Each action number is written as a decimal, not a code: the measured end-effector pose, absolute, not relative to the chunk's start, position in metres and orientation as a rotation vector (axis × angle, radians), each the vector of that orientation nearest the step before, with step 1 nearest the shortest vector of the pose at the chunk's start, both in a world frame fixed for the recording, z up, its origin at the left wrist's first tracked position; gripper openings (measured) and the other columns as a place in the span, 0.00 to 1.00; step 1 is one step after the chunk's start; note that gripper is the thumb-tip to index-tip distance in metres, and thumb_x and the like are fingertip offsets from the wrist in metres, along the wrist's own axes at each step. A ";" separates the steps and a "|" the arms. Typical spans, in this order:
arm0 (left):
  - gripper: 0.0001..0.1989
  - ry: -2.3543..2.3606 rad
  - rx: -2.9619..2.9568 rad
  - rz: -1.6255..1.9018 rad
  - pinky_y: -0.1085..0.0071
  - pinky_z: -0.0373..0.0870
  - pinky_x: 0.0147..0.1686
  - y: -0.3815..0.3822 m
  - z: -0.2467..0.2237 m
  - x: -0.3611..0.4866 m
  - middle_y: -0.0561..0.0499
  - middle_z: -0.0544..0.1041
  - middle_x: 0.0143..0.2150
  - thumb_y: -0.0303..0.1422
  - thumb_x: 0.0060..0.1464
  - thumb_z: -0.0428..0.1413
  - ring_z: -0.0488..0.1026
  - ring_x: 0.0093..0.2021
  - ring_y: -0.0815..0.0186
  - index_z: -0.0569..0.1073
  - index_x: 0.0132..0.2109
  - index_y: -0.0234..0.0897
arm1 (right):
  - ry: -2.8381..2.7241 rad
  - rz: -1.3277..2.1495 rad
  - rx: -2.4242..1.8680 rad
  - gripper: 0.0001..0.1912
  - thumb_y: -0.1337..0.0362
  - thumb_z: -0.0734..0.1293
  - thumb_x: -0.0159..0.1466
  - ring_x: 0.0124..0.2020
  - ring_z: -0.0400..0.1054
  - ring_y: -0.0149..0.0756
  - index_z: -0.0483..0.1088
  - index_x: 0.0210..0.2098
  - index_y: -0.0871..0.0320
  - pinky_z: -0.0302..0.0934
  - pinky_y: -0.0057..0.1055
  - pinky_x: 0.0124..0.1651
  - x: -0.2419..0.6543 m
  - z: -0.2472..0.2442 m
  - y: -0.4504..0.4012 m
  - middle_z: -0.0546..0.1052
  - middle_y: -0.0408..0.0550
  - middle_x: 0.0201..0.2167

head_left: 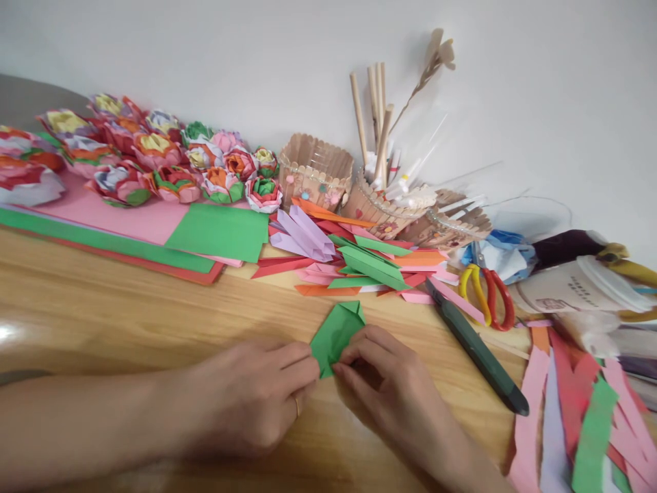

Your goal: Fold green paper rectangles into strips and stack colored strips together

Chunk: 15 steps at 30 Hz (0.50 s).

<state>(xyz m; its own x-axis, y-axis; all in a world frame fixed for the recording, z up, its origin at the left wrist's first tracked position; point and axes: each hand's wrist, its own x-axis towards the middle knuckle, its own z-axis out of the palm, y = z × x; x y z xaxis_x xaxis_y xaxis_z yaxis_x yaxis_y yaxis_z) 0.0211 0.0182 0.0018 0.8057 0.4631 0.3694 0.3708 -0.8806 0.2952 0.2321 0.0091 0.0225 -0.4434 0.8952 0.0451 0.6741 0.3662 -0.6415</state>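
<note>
A small piece of green paper with folded corners at its top lies on the wooden table, between my two hands. My left hand, with a ring on one finger, presses its closed fingertips on the paper's lower left edge. The fingers of my right hand pinch the paper's lower right corner. Just beyond the paper is a pile of folded paper strips in green, pink, red, orange and purple.
Paper flowers and coloured sheets are at the back left. Stick baskets stand by the wall. A dark green cutter, scissors, a white tub and loose paper strips are on the right.
</note>
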 end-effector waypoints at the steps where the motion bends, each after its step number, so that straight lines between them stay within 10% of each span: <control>1: 0.18 0.657 2.782 0.654 0.70 0.63 0.29 0.018 0.002 0.021 0.51 0.74 0.32 0.22 0.63 0.39 0.68 0.32 0.66 0.72 0.36 0.34 | -2.245 0.777 -1.367 0.06 0.73 0.63 0.62 0.31 0.65 0.32 0.68 0.29 0.57 0.58 0.27 0.31 0.232 0.023 0.009 0.70 0.45 0.29; 15: 0.10 0.654 2.855 0.392 0.70 0.61 0.30 0.018 0.000 0.026 0.51 0.70 0.35 0.25 0.63 0.45 0.66 0.35 0.64 0.71 0.37 0.34 | -2.302 0.768 -1.394 0.07 0.75 0.64 0.60 0.31 0.64 0.33 0.66 0.29 0.58 0.58 0.27 0.32 0.232 0.026 0.011 0.69 0.45 0.30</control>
<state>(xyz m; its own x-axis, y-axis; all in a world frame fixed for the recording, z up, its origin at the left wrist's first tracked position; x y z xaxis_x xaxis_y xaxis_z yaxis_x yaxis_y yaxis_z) 0.0257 0.0178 0.0000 0.8682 0.4484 0.2128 0.3992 -0.8856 0.2375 0.2320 0.0110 0.0257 -0.4598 0.8879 0.0112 0.7031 0.3717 -0.6062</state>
